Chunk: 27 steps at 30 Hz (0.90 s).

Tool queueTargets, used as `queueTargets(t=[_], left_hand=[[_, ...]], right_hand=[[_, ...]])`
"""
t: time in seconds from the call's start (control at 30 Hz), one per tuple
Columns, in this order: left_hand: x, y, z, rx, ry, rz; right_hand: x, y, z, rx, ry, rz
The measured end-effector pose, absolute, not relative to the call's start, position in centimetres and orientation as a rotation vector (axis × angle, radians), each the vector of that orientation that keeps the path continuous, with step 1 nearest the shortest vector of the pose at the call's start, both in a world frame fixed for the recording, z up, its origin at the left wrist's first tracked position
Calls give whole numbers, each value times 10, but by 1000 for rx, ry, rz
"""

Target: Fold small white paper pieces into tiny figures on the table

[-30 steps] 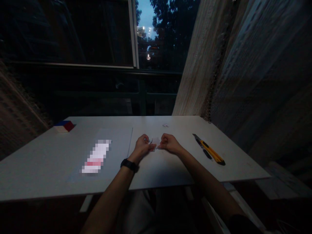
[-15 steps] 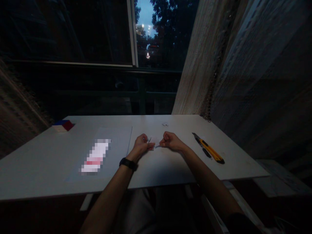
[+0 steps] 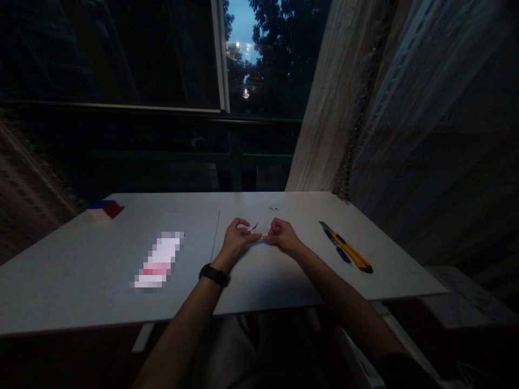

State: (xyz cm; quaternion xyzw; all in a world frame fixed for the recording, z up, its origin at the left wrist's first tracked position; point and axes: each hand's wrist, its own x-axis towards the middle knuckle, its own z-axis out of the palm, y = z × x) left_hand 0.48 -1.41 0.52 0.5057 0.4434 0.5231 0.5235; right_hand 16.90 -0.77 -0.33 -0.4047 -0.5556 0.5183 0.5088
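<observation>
Over the middle of the white table [image 3: 267, 286], both my hands pinch a small piece of white paper [image 3: 259, 228]. My left hand [image 3: 239, 236], with a dark band on its wrist, holds the paper's left side between thumb and fingers. My right hand [image 3: 281, 233] has its fingers curled, with thumb and forefinger closed on the right side. The thumbs nearly meet at the near edge. A dark curved mark or edge shows on the paper near my left fingers; the dim light hides its detail.
To the right lie a yellow utility knife [image 3: 352, 251] and a slimmer black cutter [image 3: 338, 249]. A small white scrap [image 3: 274, 207] lies beyond my hands. On the left are a large paper sheet [image 3: 194, 227], a blurred bright rectangle [image 3: 160, 259] and a coloured block [image 3: 104, 209].
My thumbs have come closer together at the paper's near edge. The left fingers have lifted and spread slightly, and more of the paper shows. The knives have not moved.
</observation>
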Motion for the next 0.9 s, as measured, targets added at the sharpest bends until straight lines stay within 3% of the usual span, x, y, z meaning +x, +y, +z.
queueTargets(t=[0.6, 0.9], left_hand=[[-1, -18, 15, 1080, 1050, 1314], [11, -12, 14, 1039, 1005, 1243]], right_hand=[[158, -12, -7, -964, -1275, 1273], [156, -6, -12, -987, -1151, 1070]])
